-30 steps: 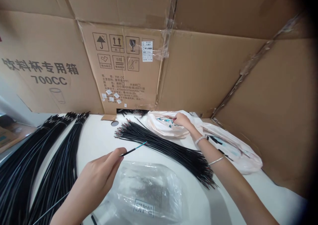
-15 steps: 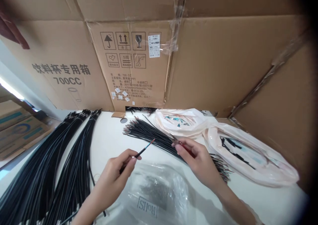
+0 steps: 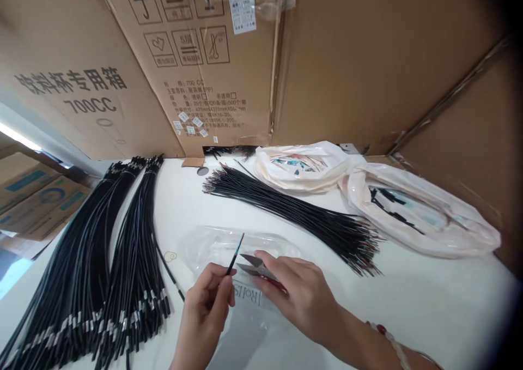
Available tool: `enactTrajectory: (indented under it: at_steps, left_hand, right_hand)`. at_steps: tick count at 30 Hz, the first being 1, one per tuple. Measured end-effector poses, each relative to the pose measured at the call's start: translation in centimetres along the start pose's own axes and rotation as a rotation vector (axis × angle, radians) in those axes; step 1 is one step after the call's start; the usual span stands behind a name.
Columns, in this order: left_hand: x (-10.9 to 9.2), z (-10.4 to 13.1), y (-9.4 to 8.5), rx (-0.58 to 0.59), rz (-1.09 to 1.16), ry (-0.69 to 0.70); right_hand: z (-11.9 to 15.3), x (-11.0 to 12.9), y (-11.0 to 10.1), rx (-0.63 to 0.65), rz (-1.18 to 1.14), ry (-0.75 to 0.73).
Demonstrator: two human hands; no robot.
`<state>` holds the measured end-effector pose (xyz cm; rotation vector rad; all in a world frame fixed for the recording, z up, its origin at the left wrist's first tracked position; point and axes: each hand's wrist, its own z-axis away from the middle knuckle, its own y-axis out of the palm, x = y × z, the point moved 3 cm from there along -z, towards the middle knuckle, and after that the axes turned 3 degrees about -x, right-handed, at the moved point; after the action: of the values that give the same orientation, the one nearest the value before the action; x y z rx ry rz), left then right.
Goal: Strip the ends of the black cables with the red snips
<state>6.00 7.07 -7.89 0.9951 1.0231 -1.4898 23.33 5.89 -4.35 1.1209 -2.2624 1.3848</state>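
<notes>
My left hand (image 3: 210,299) pinches a black cable (image 3: 232,264) whose stripped end points up, with thin blue and reddish-brown wires showing. Just to its right, my right hand (image 3: 296,291) is closed round small scissor-like snips (image 3: 254,266) with red handles. Their two blades are spread and point left toward the cable, close beside it. Under both hands lies a clear plastic bag (image 3: 196,242) with printed letters. Behind them a bundle of black cables (image 3: 286,206) with bare wire ends lies slantwise on the white table (image 3: 429,310).
Large bundles of black cables (image 3: 81,250) with silvery ends cover the left side. Two whitish plastic bags stand at the back right, one with wire scraps (image 3: 298,164), one with black pieces (image 3: 392,206). Cardboard (image 3: 347,70) walls the back. A yellowish band (image 3: 170,256) lies left of my hands.
My hands have come closer together, and the snips now have their blades beside the cable's stripped end. The cable points more steeply upward. The camera view has tilted down.
</notes>
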Motion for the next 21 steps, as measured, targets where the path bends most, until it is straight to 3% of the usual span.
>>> enactTrajectory:
  at_steps: [4, 11, 16, 21]
  left_hand:
    - [0.2, 0.5, 0.9, 0.006, 0.058, -0.064]
    - [1.3, 0.8, 0.1, 0.023, 0.069, -0.147]
    - [2.5, 0.7, -0.6, 0.123, 0.072, -0.071]
    - [2.9, 0.9, -1.0, 0.114, 0.114, 0.058]
  right_hand:
    - [0.2, -0.5, 1.3, 0.089, 0.026, 0.012]
    - [-0.1, -1.5, 2.2, 0.198, -0.105, 0.164]
    - [-0.5, -1.1, 2.1, 0.217, -0.152, 0.134]
    - [-1.1, -0.6, 1.5, 0.179, -0.154, 0.058]
